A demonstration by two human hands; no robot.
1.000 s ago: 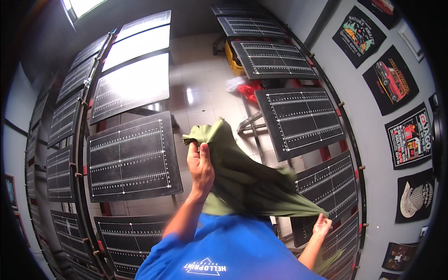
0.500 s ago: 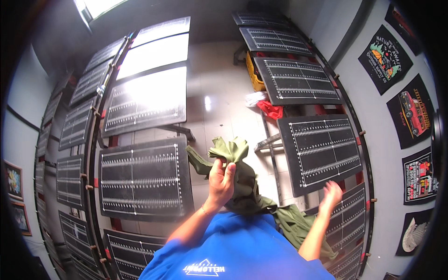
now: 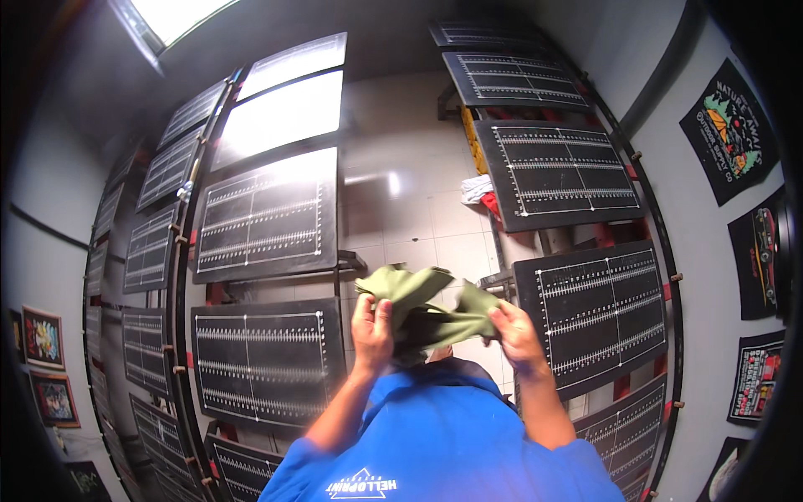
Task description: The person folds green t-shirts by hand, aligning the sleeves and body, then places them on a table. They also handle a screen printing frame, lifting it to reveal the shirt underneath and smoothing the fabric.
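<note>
Bunched olive-green cloth (image 3: 411, 293) stretches between my two hands in front of my chest, its folds hanging loosely. It looks like a garment, but its full shape is hidden in the creases. My left hand (image 3: 372, 335) pinches its left side, thumb up. At the other side, my right hand (image 3: 517, 336) grips a gathered corner. Closest to my left hand is a black printing board (image 3: 268, 360) with white ruled markings. A similar black board (image 3: 598, 318) lies just beyond my right hand.
Rows of marked black boards run along both sides on metal rails (image 3: 181, 276). Between them lies a tiled floor aisle (image 3: 401, 217). A yellow crate (image 3: 471, 142), white cloth (image 3: 477, 189) and red cloth (image 3: 491, 205) sit by the right row. Printed dark fabrics (image 3: 732, 130) hang on the right wall.
My right hand has come in from the far right and taken hold of the cloth. The cloth's trailing part no longer drapes over my right side. The view has shifted slightly.
</note>
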